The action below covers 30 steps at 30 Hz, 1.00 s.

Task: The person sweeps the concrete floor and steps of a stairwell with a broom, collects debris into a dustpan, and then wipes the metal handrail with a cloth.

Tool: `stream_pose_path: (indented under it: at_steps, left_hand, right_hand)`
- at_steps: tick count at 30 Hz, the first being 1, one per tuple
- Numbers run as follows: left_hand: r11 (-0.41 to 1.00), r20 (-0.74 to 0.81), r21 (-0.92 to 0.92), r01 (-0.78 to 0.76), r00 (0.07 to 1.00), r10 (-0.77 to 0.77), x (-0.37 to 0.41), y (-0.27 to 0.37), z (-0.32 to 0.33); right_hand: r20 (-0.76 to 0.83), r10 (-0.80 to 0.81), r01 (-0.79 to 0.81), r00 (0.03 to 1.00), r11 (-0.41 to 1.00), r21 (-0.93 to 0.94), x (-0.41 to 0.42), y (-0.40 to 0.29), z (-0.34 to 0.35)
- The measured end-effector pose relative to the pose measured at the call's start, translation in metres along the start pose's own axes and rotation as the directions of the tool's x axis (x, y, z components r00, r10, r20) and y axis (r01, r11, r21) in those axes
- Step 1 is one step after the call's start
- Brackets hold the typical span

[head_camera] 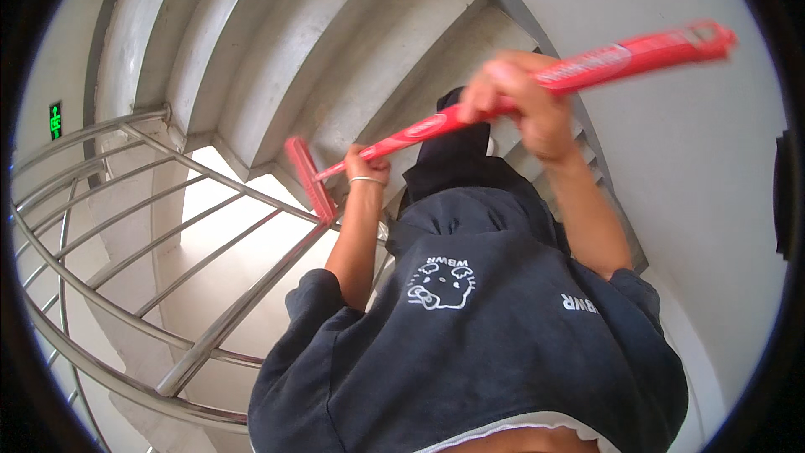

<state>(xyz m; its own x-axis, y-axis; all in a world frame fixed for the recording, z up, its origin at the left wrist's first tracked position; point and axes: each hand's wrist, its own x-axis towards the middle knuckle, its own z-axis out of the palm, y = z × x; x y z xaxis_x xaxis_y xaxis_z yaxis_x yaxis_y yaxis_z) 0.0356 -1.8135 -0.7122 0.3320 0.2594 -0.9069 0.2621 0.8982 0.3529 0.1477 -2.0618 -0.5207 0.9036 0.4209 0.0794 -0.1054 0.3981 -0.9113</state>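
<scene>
A red long-handled broom or brush slants across the front of my body, its handle end raised towards the upper right. My right hand is wrapped around the upper handle and is blurred. Lower down, my left hand grips the shaft close to the head. The narrow red head appears beside the stair railing; whether it touches the rail or a step I cannot tell. Concrete stairs curve past beyond my hands.
A stainless steel railing with several bars curves along my left, with an open stairwell behind it. A pale wall bounds the stairs on the right. A lit green exit sign hangs at far left. Narrow steps show beside my right forearm.
</scene>
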Motion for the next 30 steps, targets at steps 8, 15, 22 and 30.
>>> stream_pose_path:
  at_steps: [8,15,22,30]
  left_hand:
    - [0.989,-0.121,-0.104,0.101,0.986,-0.113,0.06,0.047,-0.072]
    - [0.991,-0.119,-0.008,0.135,0.984,-0.134,0.058,0.048,-0.018]
    - [0.961,-0.055,0.186,0.207,0.978,-0.201,0.044,0.006,0.108]
    - [0.87,-0.015,0.442,0.22,0.971,-0.238,0.021,-0.119,0.247]
  right_hand:
    - [0.126,0.107,-0.081,0.986,0.978,-0.193,0.014,0.068,0.091]
    - [-0.016,0.16,-0.159,0.987,0.959,-0.233,0.041,0.022,0.073]
    - [-0.295,0.011,-0.109,0.955,0.941,-0.32,0.045,-0.038,-0.002]
    - [-0.576,-0.224,-0.013,0.786,0.925,-0.379,-0.022,-0.108,-0.117]
